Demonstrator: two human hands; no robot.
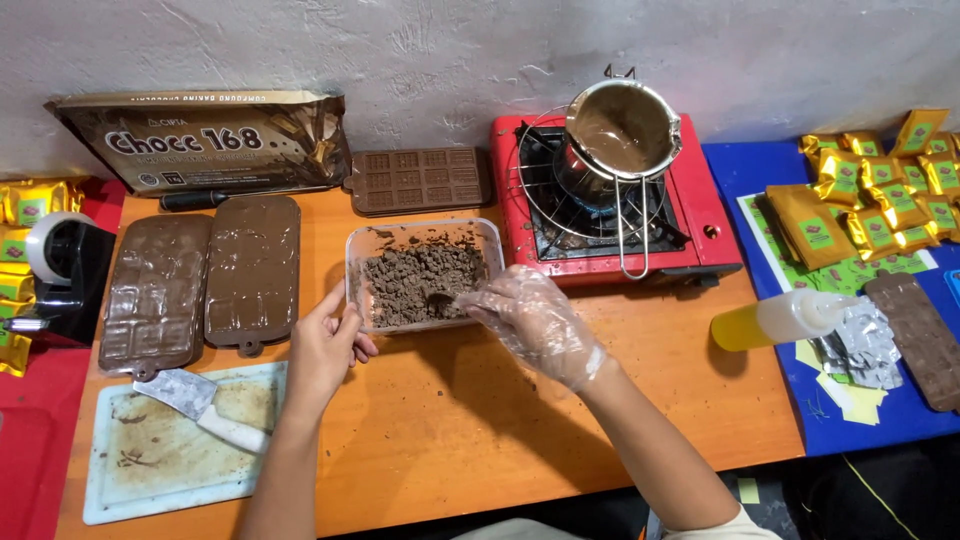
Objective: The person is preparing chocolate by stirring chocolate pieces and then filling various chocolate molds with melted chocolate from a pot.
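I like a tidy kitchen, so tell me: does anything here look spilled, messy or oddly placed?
A yellow squeeze bottle lies on its side across the table's edge onto the blue mat. The white cutting board is smeared brown, a cleaver lying across it. Nothing looks spilled.

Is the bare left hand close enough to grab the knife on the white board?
Probably yes. The left hand rests on the clear tub, and the knife lies on the white board just below and left of it, with only bare table between them.
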